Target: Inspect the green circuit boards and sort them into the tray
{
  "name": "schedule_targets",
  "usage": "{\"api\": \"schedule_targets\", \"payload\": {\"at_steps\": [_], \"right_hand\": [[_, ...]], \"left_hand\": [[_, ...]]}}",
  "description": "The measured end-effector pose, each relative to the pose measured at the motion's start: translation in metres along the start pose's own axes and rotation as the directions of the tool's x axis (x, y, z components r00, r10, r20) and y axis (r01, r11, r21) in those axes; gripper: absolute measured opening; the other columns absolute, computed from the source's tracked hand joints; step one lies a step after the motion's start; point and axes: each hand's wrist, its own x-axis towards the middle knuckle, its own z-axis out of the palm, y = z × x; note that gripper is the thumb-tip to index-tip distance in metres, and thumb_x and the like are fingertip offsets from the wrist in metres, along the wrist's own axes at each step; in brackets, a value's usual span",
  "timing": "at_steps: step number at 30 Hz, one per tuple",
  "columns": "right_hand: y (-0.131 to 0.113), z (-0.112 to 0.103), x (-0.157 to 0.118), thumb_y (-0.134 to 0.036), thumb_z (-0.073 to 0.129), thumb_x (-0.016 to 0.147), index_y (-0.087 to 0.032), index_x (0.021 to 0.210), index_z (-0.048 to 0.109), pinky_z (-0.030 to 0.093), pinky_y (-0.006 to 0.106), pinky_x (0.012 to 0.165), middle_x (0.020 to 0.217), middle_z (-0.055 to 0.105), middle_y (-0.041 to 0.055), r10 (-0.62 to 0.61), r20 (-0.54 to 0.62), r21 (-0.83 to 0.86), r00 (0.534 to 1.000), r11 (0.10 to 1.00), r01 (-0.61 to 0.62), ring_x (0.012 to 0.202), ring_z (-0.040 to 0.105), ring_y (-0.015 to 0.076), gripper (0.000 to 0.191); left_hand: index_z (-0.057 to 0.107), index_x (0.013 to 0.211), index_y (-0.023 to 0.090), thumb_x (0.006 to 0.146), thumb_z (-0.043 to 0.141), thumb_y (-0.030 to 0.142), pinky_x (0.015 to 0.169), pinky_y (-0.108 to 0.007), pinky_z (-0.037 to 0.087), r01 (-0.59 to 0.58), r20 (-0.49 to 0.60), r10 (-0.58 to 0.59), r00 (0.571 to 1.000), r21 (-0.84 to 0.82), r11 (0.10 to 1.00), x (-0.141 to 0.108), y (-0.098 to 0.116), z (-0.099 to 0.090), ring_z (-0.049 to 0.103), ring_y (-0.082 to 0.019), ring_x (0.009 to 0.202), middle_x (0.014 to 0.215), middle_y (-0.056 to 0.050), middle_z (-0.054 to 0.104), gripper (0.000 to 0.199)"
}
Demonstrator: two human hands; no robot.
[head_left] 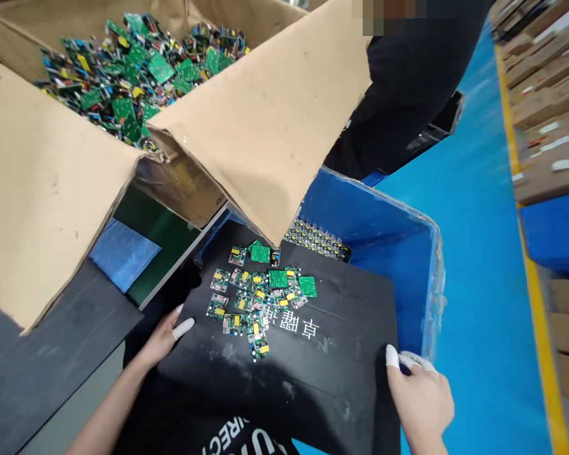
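Circuit boards (258, 297) lie loosely grouped on the black board (341, 316) that we hold with both hands, mostly on its far left half. Most show yellow and blue components facing up, while at least 3 lie with their plain green sides up. Some partly cover the white Chinese characters (291, 322) printed on the black board.

Our left hand (164, 335) grips the left edge, its thumb on top in a white finger cot. Our right hand (422, 392) is closed on the right edge, with white cots on its thumb and fingers.

Beyond the black board and along its right side we see a blue bin (384, 221), its rim worn and pale. Inside, closely set rows of small boards (317, 239) show past the far edge.

At the upper left, an open cardboard box (260, 107) holds a jumbled heap of circuit boards (137, 76), and 1 of its flaps overhangs the far edge of our black board. A person in black (408, 82) is just behind the blue bin. To our right, cardboard cartons (550, 114) stand past a yellow line (526, 234) on the blue floor (478, 253).
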Motion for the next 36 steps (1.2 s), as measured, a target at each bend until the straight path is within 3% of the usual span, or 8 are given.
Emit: {"api": "schedule_targets", "payload": {"at_steps": [4, 8, 11, 14, 17, 21, 26, 36], "right_hand": [[-0.005, -0.007, 0.010, -0.043, 0.042, 0.085, -0.013, 0.065, 0.072, 0.044, 0.042, 0.059, 0.080, 0.069, 0.0198, -0.160, -0.243, -0.207, 0.957, 0.972, 0.110, 0.074, 0.061, 0.0349, 0.047], [-0.036, -0.021, 0.031, -0.045, 0.041, 0.088, -0.014, 0.073, 0.070, 0.046, 0.043, 0.063, 0.079, 0.068, 0.0171, -0.357, -0.216, -0.076, 0.909, 0.934, 0.349, 0.073, 0.062, 0.0316, 0.045], [-0.096, -0.028, 0.045, -0.051, 0.046, 0.085, -0.011, 0.114, 0.062, 0.046, 0.046, 0.090, 0.112, 0.064, 0.0180, -0.579, -0.242, 0.235, 0.778, 0.743, 0.626, 0.106, 0.058, 0.0321, 0.052], [-0.173, -0.028, 0.044, -0.057, 0.050, 0.084, -0.014, 0.139, 0.040, 0.036, 0.047, 0.105, 0.138, 0.047, 0.0172, -0.769, -0.218, 0.425, 0.601, 0.480, 0.768, 0.129, 0.041, 0.0304, 0.071], [-0.236, -0.027, 0.033, -0.057, 0.054, 0.082, -0.017, 0.144, 0.034, 0.035, 0.048, 0.106, 0.142, 0.041, 0.0174, -0.888, -0.118, 0.460, 0.445, 0.348, 0.817, 0.131, 0.038, 0.0312, 0.076], [-0.271, -0.022, 0.009, -0.057, 0.066, 0.073, -0.021, 0.135, 0.048, 0.039, 0.050, 0.101, 0.133, 0.049, 0.0167, -0.932, -0.075, 0.432, 0.355, 0.290, 0.854, 0.121, 0.046, 0.0341, 0.073], [-0.267, -0.013, -0.019, -0.052, 0.072, 0.068, -0.021, 0.118, 0.061, 0.044, 0.049, 0.092, 0.118, 0.054, 0.0155, -0.914, -0.087, 0.427, 0.396, 0.325, 0.844, 0.107, 0.052, 0.0327, 0.061], [-0.243, -0.013, -0.014, -0.033, 0.065, 0.076, -0.022, 0.083, 0.064, 0.050, 0.036, 0.082, 0.087, 0.062, 0.0054, -0.761, -0.180, 0.632, 0.624, 0.397, 0.666, 0.084, 0.062, 0.0217, 0.013]], "left_hand": [[0.057, 0.123, 0.019, 0.074, 0.064, 0.059, 0.102, -0.041, 0.043, -0.026, 0.022, 0.027, 0.999, -0.047, 0.999, 0.000, -0.007, 0.002, 0.054, -0.031, 0.117, 0.121, -0.009, 0.063, 0.064], [0.056, 0.122, 0.020, 0.076, 0.064, 0.056, 0.100, -0.040, 0.044, -0.045, 0.059, 0.052, 0.997, -0.105, 0.993, -0.001, -0.011, 0.003, 0.057, -0.030, 0.113, 0.121, -0.009, 0.063, 0.059], [0.056, 0.123, 0.019, 0.076, 0.063, 0.055, 0.099, -0.040, 0.045, -0.059, 0.069, 0.068, 0.995, -0.125, 0.990, -0.004, -0.012, 0.003, 0.057, -0.030, 0.112, 0.121, -0.009, 0.063, 0.059], [0.056, 0.122, 0.019, 0.076, 0.064, 0.055, 0.099, -0.040, 0.045, -0.075, 0.059, 0.084, 0.995, -0.145, 0.987, -0.008, -0.011, 0.004, 0.058, -0.030, 0.112, 0.120, -0.010, 0.063, 0.059], [0.057, 0.121, 0.018, 0.076, 0.064, 0.055, 0.100, -0.041, 0.044, -0.086, 0.039, 0.094, 0.995, -0.157, 0.984, -0.013, -0.010, 0.004, 0.058, -0.030, 0.112, 0.122, -0.010, 0.062, 0.059], [0.058, 0.121, 0.017, 0.075, 0.065, 0.054, 0.102, -0.043, 0.042, -0.103, 0.009, 0.106, 0.994, -0.173, 0.980, -0.017, -0.011, 0.004, 0.057, -0.031, 0.112, 0.122, -0.010, 0.062, 0.059], [0.059, 0.120, 0.018, 0.075, 0.065, 0.056, 0.100, -0.042, 0.044, -0.104, 0.023, 0.112, 0.993, -0.208, 0.972, -0.015, -0.013, 0.004, 0.058, -0.030, 0.111, 0.121, -0.009, 0.063, 0.059], [0.060, 0.117, 0.018, 0.077, 0.059, 0.056, 0.098, -0.040, 0.047, -0.136, 0.003, 0.136, 0.991, -0.059, 0.989, -0.013, -0.016, -0.004, 0.057, -0.031, 0.113, 0.121, -0.009, 0.063, 0.055]]}}
